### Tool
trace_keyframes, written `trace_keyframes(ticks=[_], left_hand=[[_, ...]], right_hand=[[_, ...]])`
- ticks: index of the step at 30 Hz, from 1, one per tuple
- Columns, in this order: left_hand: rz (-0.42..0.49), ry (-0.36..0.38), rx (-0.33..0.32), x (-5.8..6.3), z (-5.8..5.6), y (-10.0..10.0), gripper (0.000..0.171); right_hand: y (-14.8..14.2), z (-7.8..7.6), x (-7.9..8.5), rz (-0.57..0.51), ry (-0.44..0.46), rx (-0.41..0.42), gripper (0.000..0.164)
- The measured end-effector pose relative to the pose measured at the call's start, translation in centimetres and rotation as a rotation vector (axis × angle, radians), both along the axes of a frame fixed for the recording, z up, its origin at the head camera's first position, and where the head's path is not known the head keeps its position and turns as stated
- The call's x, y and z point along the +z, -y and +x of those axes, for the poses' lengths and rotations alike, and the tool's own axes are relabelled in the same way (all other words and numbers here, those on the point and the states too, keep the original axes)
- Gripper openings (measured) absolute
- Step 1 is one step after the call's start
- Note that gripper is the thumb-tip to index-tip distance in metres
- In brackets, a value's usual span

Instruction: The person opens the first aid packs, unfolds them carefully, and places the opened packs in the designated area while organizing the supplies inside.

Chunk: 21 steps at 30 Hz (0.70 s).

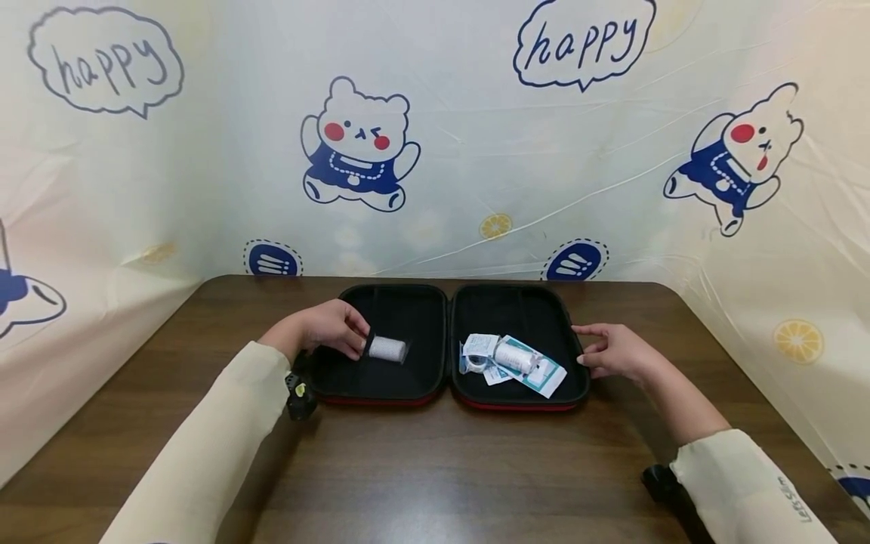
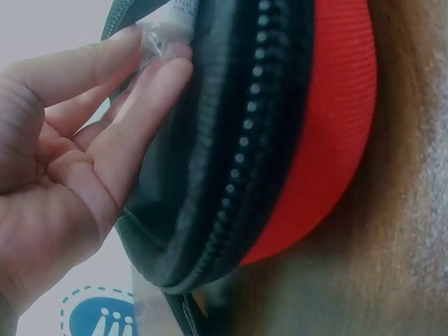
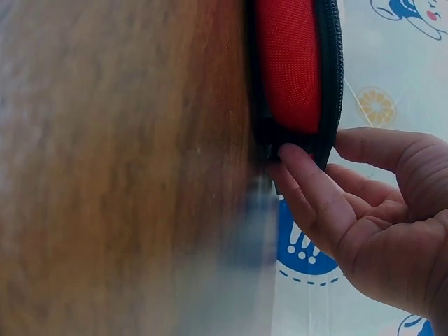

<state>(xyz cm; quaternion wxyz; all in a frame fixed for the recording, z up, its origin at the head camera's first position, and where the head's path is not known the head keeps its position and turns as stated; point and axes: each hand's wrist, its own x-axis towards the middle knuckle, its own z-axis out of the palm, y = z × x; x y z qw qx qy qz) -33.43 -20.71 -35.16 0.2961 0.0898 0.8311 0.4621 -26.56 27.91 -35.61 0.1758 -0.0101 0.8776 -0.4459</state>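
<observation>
A zip case [image 1: 414, 298], black inside and red outside, lies unfolded on the table. Over its left half, my left hand [image 1: 333, 329] pinches the clear wrapper end of a white bandage roll [image 1: 388, 349]. In the left wrist view the thumb and fingers meet at the wrapper, close below the roll [image 2: 168, 28]. My right hand [image 1: 621, 351] grips the outer rim of the right half, thumb on top and fingers below, as the right wrist view shows beside the red shell [image 3: 290, 70]. Inside that half lie a second wrapped roll [image 1: 514, 357] and several blue-and-white packets [image 1: 547, 378].
The brown wooden table [image 1: 435, 468] extends in front of the case and to both sides. Behind it hangs a pale printed sheet [image 1: 462, 151] with cartoon bears. Black wrist cameras [image 1: 300, 397] sit on both forearms near the tabletop.
</observation>
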Motion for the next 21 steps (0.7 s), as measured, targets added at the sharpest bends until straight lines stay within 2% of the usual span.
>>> trace_keyframes(ticks=[5,8,15,21], left_hand=[[0.006,-0.014,-0.034,-0.2,-0.1,-0.4,0.018],[0.009,-0.049,-0.023,-0.4,-0.3,-0.6,0.019],[0.014,-0.146,0.121,-0.8,-1.3,-0.8,0.027],[0.004,-0.163,0.15,-0.6,-2.3,-0.5,0.028]], right_hand=[[-0.1,0.1,-0.1,-0.033,0.008,-0.002,0.064],[-0.1,0.1,0.0,-0.046,0.006,0.001,0.063],[0.1,-0.1,0.1,-0.026,-0.012,0.019,0.062],[0.1,0.1,0.1,-0.029,-0.013,0.027,0.062]])
